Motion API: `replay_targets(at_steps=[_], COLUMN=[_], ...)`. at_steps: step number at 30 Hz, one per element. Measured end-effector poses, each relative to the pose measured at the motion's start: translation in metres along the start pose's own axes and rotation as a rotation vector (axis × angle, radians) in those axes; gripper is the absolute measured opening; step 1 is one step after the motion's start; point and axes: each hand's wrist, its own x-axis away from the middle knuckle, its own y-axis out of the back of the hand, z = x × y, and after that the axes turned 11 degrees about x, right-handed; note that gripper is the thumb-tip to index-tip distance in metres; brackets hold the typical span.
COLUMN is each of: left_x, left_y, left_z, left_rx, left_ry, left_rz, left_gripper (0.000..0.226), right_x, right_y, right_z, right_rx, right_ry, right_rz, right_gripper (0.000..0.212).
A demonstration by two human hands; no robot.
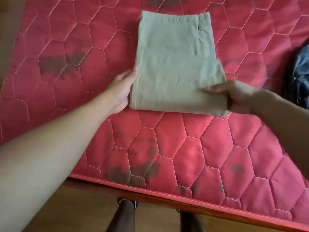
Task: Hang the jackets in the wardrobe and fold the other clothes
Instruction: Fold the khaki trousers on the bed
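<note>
The folded khaki trousers (175, 64) lie flat on the red mattress (184, 148), toward 12 o'clock in the view. They look like soft woven cotton of middling weight, a limp rectangle of several layers that would likely sag or slip apart if lifted by one corner, so taking both side edges seems best. The left hand (122, 91) lies along their 9 o'clock edge with straight fingers pressed together. The right hand (234, 94) pinches the 4 o'clock corner, thumb on top. The mattress is quilted in hexagons and stained dark. A dark garment (299, 77) sits at 3 o'clock.
</note>
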Motion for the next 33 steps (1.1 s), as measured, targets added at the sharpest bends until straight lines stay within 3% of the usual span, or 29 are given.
replay_targets(at_steps=[2, 3, 5, 7, 9, 10, 12, 14, 16, 18, 21, 23, 26, 28, 33], left_x=[0.003, 0.008, 0.026, 0.047, 0.069, 0.079, 0.094, 0.099, 0.098, 0.093, 0.084, 0.069, 0.026, -0.008, -0.048], left_y=[0.006, 0.010, 0.018, 0.023, 0.023, 0.023, 0.025, 0.028, 0.031, 0.029, 0.019, 0.014, 0.004, -0.003, -0.011], left_z=[0.012, 0.017, 0.025, 0.031, 0.034, 0.035, 0.041, 0.053, 0.067, 0.070, 0.049, 0.023, -0.011, -0.018, -0.001], left_rx=[-0.050, -0.067, -0.111, -0.193, -0.221, -0.214, -0.224, -0.263, -0.308, -0.359, -0.347, -0.344, -0.497, -0.595, -0.700], left_ry=[0.100, 0.145, 0.194, 0.175, 0.118, 0.085, 0.054, 0.094, 0.143, 0.109, -0.059, -0.189, -0.317, -0.302, -0.249], left_rz=[0.008, 0.025, 0.055, 0.049, 0.021, 0.005, -0.003, 0.018, 0.045, 0.065, 0.051, 0.018, -0.072, -0.135, -0.276], left_gripper=[0.038, 0.036, 0.031, 0.025, 0.024, 0.024, 0.023, 0.022, 0.023, 0.025, 0.025, 0.021, 0.009, 0.010, 0.019], right_x=[-0.008, -0.008, 0.002, 0.017, 0.033, 0.042, 0.055, 0.061, 0.058, 0.056, 0.060, 0.058, 0.028, -0.002, -0.054], right_y=[0.000, -0.001, -0.007, -0.012, -0.017, -0.021, -0.025, -0.032, -0.039, -0.045, -0.046, -0.040, -0.019, -0.008, -0.009], right_z=[-0.016, -0.023, -0.029, -0.035, -0.038, -0.042, -0.057, -0.074, -0.095, -0.101, -0.080, -0.048, -0.004, 0.005, -0.013], right_rx=[0.100, 0.119, 0.144, 0.419, 0.817, 0.883, 0.825, 0.685, 0.515, 0.385, 0.321, 0.252, 0.298, 0.309, 0.442], right_ry=[-0.096, -0.107, -0.099, -0.030, 0.070, 0.061, -0.013, -0.069, -0.084, -0.038, 0.108, 0.211, 0.294, 0.273, 0.174], right_rz=[0.095, 0.067, -0.046, -0.138, -0.172, -0.169, -0.200, -0.157, -0.114, -0.132, -0.201, -0.273, -0.433, -0.498, -0.612], right_gripper=[0.063, 0.061, 0.037, 0.032, 0.065, 0.079, 0.095, 0.091, 0.069, 0.030, 0.035, 0.019, 0.005, 0.002, 0.018])
